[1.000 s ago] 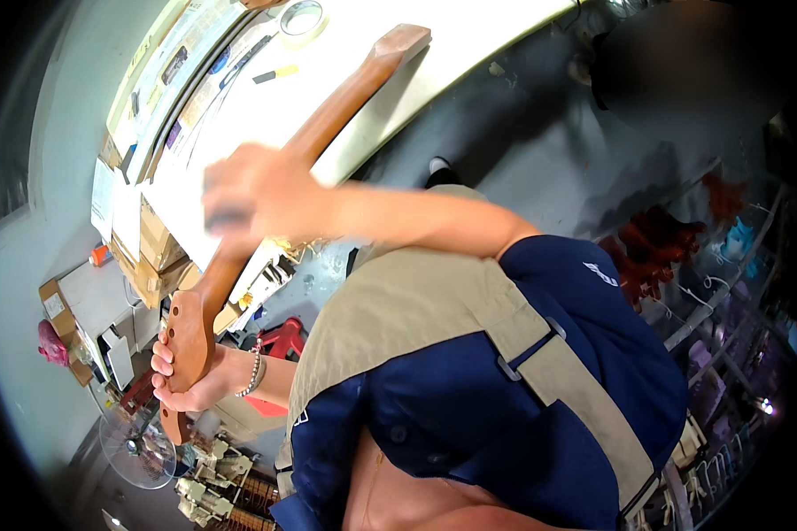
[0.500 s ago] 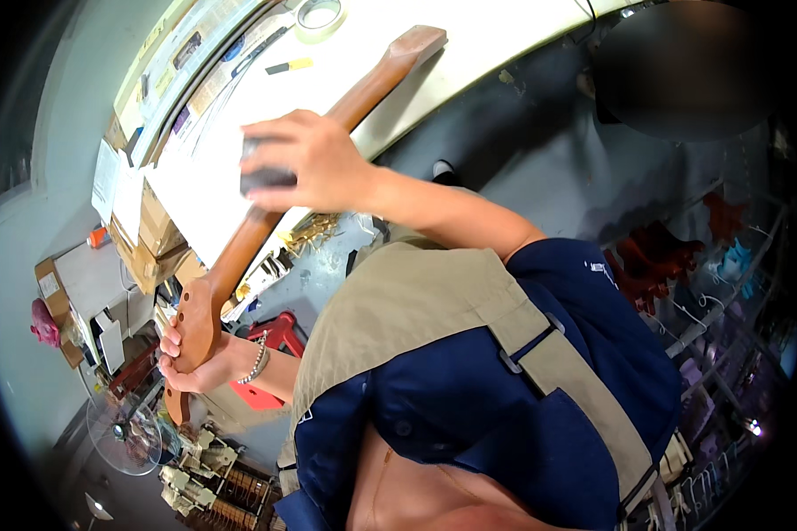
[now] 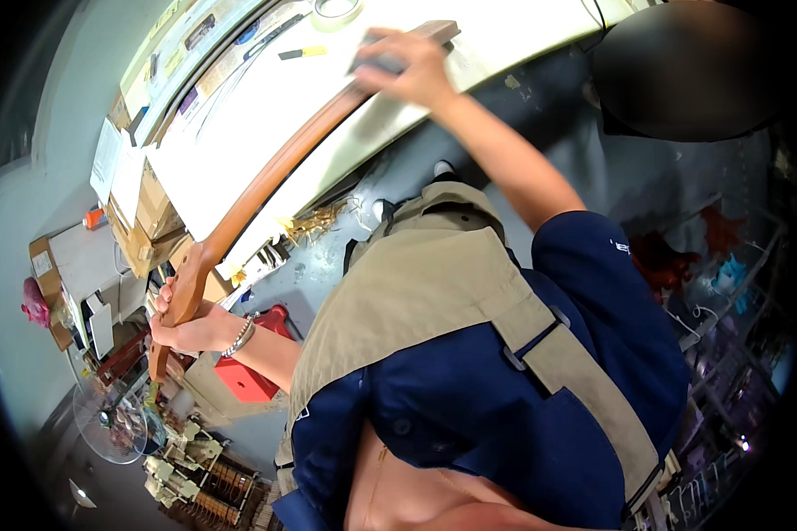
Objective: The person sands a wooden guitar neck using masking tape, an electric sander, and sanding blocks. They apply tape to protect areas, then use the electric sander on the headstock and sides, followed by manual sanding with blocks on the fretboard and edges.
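A brown wooden guitar neck (image 3: pixel 279 168) slants across the white bench, its headstock towards me at the lower left and its squared heel at the far end. My left hand (image 3: pixel 190 327) is closed around the headstock, past the bench's edge. Near the heel, my right hand (image 3: pixel 419 69) grips a dark grey block (image 3: pixel 383 62) that looks like a sanding block, pressed on the neck. Motion blurs this hand and the block, and the fingers cover part of it.
The white bench (image 3: pixel 212 168) carries a tape roll (image 3: pixel 336 11) and a yellow-and-black cutter (image 3: pixel 302 53). Cardboard boxes (image 3: pixel 155 208) stand at its left end. A red case (image 3: pixel 248 376) lies below my left forearm. A rack (image 3: pixel 700 354) stands at the right.
My right hand has slid the block up along the neck, from its middle to near the heel. My left hand and the headstock have shifted slightly down and left.
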